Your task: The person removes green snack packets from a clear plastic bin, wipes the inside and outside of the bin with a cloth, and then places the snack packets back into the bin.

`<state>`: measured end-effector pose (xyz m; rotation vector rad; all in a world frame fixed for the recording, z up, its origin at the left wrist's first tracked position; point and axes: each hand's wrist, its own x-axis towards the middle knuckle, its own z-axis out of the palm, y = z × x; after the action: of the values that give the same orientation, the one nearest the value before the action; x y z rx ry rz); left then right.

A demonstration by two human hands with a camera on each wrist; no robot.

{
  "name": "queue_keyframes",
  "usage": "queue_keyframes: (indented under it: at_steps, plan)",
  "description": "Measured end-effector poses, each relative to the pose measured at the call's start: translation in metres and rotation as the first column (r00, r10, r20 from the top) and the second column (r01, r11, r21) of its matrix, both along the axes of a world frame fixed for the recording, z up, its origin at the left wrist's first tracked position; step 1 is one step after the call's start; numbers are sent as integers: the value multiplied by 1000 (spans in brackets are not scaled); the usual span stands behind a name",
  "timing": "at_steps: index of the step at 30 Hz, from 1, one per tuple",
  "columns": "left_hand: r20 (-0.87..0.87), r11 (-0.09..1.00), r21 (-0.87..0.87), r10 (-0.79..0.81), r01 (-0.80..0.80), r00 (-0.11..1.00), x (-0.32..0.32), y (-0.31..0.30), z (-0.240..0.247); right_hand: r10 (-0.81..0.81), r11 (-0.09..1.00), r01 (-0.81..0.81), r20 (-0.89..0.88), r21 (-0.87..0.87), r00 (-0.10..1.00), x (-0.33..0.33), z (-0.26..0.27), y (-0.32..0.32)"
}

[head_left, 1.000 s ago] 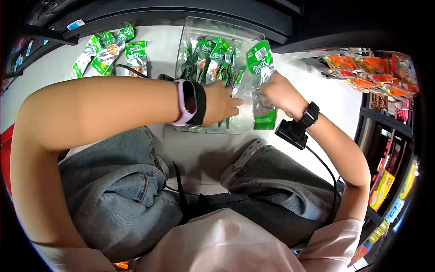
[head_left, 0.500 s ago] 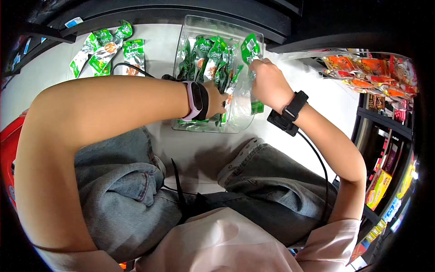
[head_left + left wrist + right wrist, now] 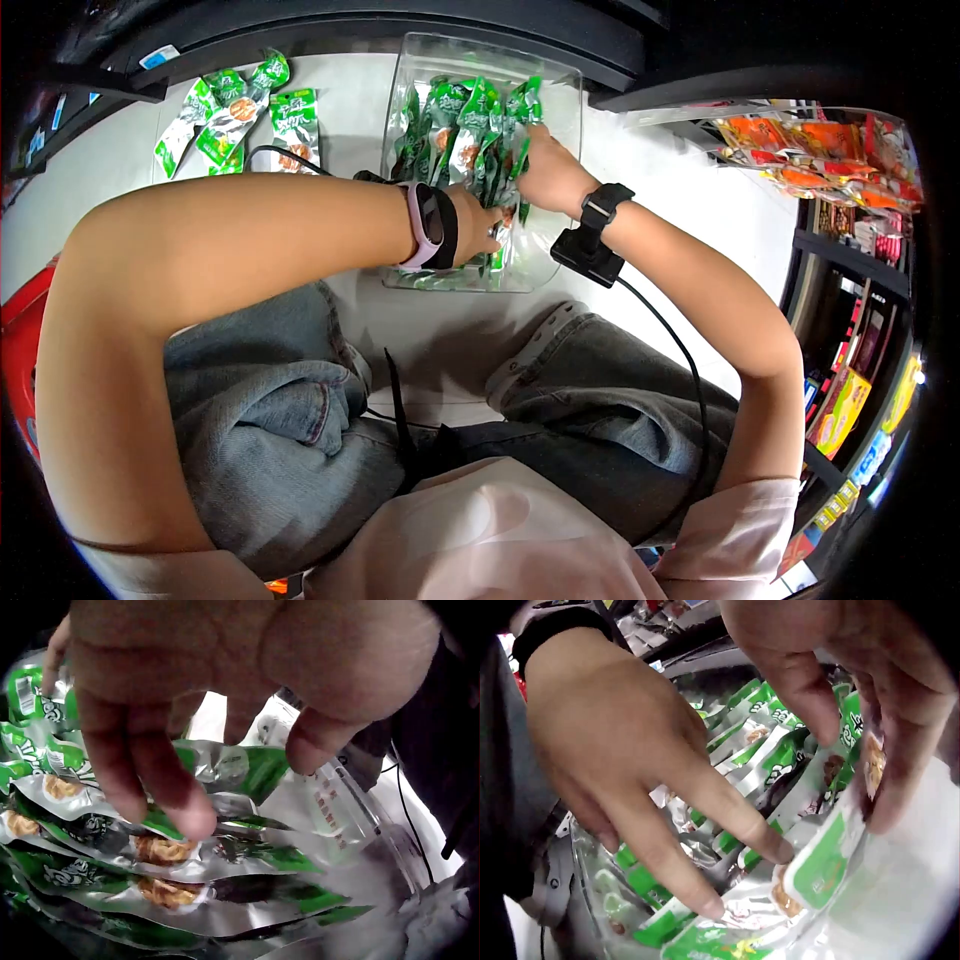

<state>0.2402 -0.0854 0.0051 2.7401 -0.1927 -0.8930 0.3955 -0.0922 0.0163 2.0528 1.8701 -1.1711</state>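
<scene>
A clear plastic bin (image 3: 545,262) on the floor holds several green-and-silver snack packets (image 3: 470,135), standing in a row. My left hand (image 3: 474,226) reaches into it, with extended fingers resting on the packets at the row's right end. In the right wrist view, two straight fingertips of the left hand (image 3: 660,761) press on silver wrapping. My right hand (image 3: 553,175) is over the bin's right part, pinching a snack packet (image 3: 524,98) between thumb and fingers. That packet stands upright beside the row, its lower part hidden by the hand in the head view.
More green snack packets (image 3: 235,112) lie on the floor to the left of the bin. A black shelf edge (image 3: 500,45) runs behind it. At the right, shelves carry orange packets (image 3: 820,140) and a yellow box (image 3: 842,410). Cables trail from both wrists.
My right hand has moved left with the packet, from outside the bin's right wall to the row inside. My left hand has shifted slightly left, its fingers still among the packets.
</scene>
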Motion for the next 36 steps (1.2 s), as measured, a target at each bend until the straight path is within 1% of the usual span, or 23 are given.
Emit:
queue_keyframes:
  at_steps: [1,2,4,5,8,9,10,12,14,17,19,20,23,25,26,28,29,30,32,33,34,35,36]
  plan:
    - [-11,1000,9,-3,3,1000,1,0,2,-198,979,192,-90,-67,976,-2,5,-2]
    - [-11,1000,11,-7,7,1000,2,0,4,-202,978,196,-90,-65,975,-2,0,-5]
    - [-82,1000,-9,4,-5,997,3,1,6,-213,973,227,-191,53,958,-4,-15,-12]
    - [-73,1000,-13,-2,1,997,3,0,3,-296,955,295,-175,-33,939,-15,5,-14]
    - [-60,1000,20,-1,2,998,3,-1,3,-250,967,238,-160,-91,955,-19,12,-14]
    - [-131,999,-18,28,-31,991,6,-2,4,-378,925,373,-237,-67,895,-19,2,-16]
    - [-131,1000,-16,22,-24,991,7,-3,1,-384,923,379,-238,-65,892,-19,2,-15]
    - [-126,996,-39,77,-83,989,6,-6,-6,-501,863,492,-304,-112,810,-19,1,-14]
    - [-96,995,-39,91,-95,991,2,-7,-2,-516,855,509,-271,-99,813,-20,-10,-16]
    - [-2,998,-7,59,-59,998,-4,-10,-8,-538,836,534,-373,-125,755,-17,-33,-19]
    - [55,984,-90,156,-151,986,-5,-11,-10,-641,766,602,-347,-228,685,-17,-39,-20]
    - [53,985,-89,152,-147,987,-5,-11,-8,-644,763,604,-349,-229,681,-17,-39,-18]
    - [50,994,-8,109,-109,993,-5,-14,-8,-677,733,628,-362,-260,640,-16,-36,-17]
    - [103,986,-97,145,-135,984,-8,-10,-6,-681,727,639,-382,-250,625,-15,-32,-17]
    - [100,987,-92,141,-132,985,-9,-10,-1,-681,726,641,-388,-249,621,-13,-30,-18]
    - [50,999,-3,32,-32,998,-15,-15,22,-659,738,606,-511,-297,552,-9,-24,-23]
    - [57,999,-34,43,-41,997,-18,-15,49,-716,690,660,-410,-297,565,-14,-15,-26]
    - [143,995,-95,56,-43,988,-27,-19,54,-687,712,647,-460,-273,562,-16,-9,-33]
    - [139,947,-318,99,-50,985,-40,-11,78,-652,757,581,-400,-298,644,-20,8,-42]
    - [240,925,-372,174,-75,955,-52,-7,82,-524,850,497,-381,-175,762,-18,3,-49]
    - [206,929,-355,188,-106,960,-65,-1,81,-382,919,390,-350,-51,855,-17,-3,-56]
    - [359,882,-424,371,-204,857,-78,9,78,-341,936,348,-354,-47,871,-22,9,-59]
    - [490,823,-497,527,-273,695,-91,20,75,-302,950,308,-356,-39,884,-25,22,-61]
